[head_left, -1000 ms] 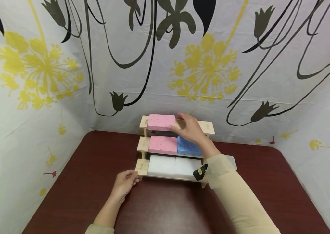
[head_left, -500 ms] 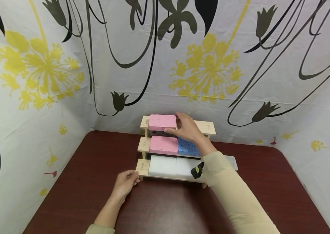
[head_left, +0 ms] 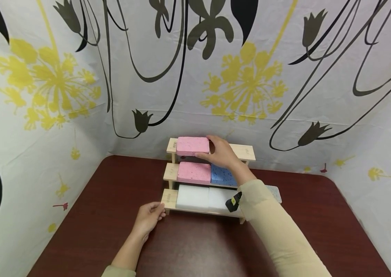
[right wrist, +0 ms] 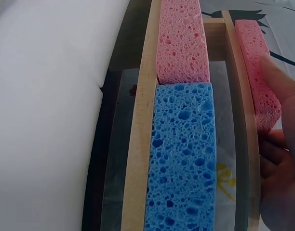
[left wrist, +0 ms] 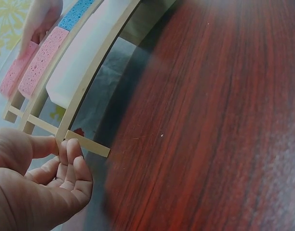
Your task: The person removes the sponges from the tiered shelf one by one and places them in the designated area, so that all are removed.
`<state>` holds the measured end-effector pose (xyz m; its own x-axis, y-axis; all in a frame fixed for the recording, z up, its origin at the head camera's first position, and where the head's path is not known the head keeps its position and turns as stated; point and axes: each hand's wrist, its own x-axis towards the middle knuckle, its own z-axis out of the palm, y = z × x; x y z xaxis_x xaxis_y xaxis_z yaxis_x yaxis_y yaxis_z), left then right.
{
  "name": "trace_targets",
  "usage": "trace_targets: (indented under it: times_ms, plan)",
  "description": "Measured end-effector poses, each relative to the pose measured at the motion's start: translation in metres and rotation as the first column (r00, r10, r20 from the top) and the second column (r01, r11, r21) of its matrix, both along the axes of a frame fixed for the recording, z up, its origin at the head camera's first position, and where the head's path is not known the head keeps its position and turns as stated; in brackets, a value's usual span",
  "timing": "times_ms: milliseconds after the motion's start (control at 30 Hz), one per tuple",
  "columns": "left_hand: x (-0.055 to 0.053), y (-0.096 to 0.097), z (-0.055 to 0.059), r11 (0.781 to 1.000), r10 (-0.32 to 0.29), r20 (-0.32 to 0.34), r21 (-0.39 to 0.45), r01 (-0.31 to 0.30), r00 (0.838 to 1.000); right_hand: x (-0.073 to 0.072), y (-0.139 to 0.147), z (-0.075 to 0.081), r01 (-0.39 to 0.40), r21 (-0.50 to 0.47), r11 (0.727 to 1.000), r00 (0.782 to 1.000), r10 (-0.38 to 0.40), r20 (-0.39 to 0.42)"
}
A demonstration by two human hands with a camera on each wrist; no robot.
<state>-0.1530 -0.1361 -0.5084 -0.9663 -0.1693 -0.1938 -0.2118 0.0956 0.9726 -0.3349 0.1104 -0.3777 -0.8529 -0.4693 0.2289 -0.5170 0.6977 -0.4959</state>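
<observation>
Pale wood makes up the three-tier rack [head_left: 169,199], whose lowest shelf is pinched at its left end by the left hand [head_left: 148,218], thumb over the top and fingers curled beneath. Just beyond that thumb, dark printed marks [head_left: 169,197] sit on the shelf end; like those at the left end of the top shelf, they are too small to read. To the right of the left hand, two white blocks [head_left: 192,197] lie end to end along the lowest tier.

Above them, and directly left of the right hand [head_left: 221,153], is the upper pink sponge [head_left: 192,145] on the top shelf. Its long axis runs left to right along the shelf, one short end pointing toward the right palm. The right hand pinches that end, thumb on the front and fingers behind. Below and left of this hand, the lower pink sponge [head_left: 193,172] lies parallel on the middle tier; the blue sponge [head_left: 221,175] continues the row beneath the hand.

Farther right, a black device [head_left: 233,202] with a yellow patch is at the right wrist, and a pale grey slab [head_left: 273,193] shows past the sleeve [head_left: 268,215].
</observation>
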Motion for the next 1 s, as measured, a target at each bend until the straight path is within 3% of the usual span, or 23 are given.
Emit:
trace_targets:
  times_ms: [467,1000]
  plan:
    - [0.0,0.001,-0.001,1.0,0.006,-0.005,-0.004,-0.006,1.0,0.007,0.015,-0.001,0.047,-0.166,0.985,0.998,-0.041,0.038]
    - [-0.001,0.001,-0.002,1.0,0.011,0.005,0.003,-0.011,1.0,0.022,0.031,0.003,0.098,-0.223,0.97,0.992,-0.077,0.1]
